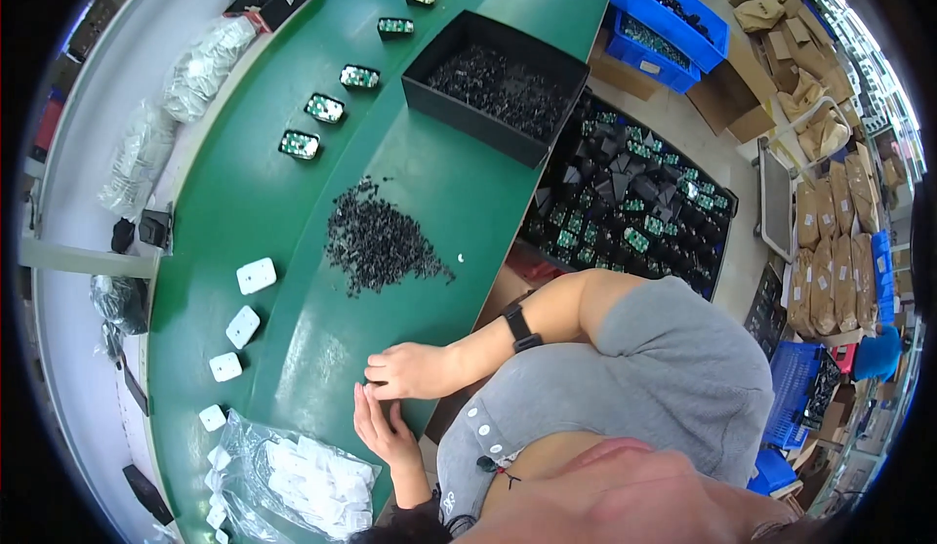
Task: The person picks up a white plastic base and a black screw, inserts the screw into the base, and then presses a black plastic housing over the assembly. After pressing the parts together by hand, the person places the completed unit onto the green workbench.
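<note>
My right hand (410,370), with a black band on its wrist, is closed above the green work surface (459,339). Its curled fingertips meet the fingers of my left hand (384,432). Whatever the right fingers pinch, if anything, is hidden. The left fingers are stretched out, the thumb apart from them, with nothing visible in the palm. Beyond my hands lies a loose heap of small black parts (376,241). A clear plastic bag of white pieces (317,485) rests beside my left hand.
Square white caps (257,277) line the left, and black housings with green circuit boards (323,108) stand farther up. A black box (468,122) of small black parts sits at the far edge. Right of the table is a large tray (717,251) of boards and black housings.
</note>
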A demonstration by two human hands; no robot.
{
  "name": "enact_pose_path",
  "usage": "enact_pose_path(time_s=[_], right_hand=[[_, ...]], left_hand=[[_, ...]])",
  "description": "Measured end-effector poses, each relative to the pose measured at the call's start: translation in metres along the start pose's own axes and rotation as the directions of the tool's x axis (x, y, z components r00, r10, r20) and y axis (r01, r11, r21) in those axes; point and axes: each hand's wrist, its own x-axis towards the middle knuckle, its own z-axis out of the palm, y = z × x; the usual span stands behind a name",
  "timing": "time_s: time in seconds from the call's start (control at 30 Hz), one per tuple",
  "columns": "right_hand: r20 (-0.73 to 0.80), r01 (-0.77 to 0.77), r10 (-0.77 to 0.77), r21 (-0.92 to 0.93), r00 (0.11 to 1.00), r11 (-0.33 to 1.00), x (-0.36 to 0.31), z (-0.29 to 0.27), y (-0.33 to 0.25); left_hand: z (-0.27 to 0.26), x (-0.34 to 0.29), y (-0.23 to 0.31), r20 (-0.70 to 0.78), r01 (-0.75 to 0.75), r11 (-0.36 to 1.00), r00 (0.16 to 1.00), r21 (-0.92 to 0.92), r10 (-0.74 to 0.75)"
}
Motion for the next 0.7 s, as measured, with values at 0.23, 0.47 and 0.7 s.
enact_pose_path(time_s=[0.23,0.47,0.7], right_hand=[[-0.03,0.065,-0.069,-0.107,0.997,0.992,0.008,0.001,0.001],[0.125,-0.025,0.007,0.146,0.992,0.989,0.015,-0.006,0.019],[0.293,-0.411,0.298,0.753,0.908,0.514,0.029,-0.027,0.053]], left_hand=[[0.006,-0.005,-0.003,-0.008,0.016,0.999,1.0,0.038,-0.015],[0.008,-0.004,-0.007,-0.04,0.034,0.99,0.999,0.135,-0.028],[0.014,0.044,-0.012,-0.025,0.32,0.932,0.944,-0.169,-0.329]])
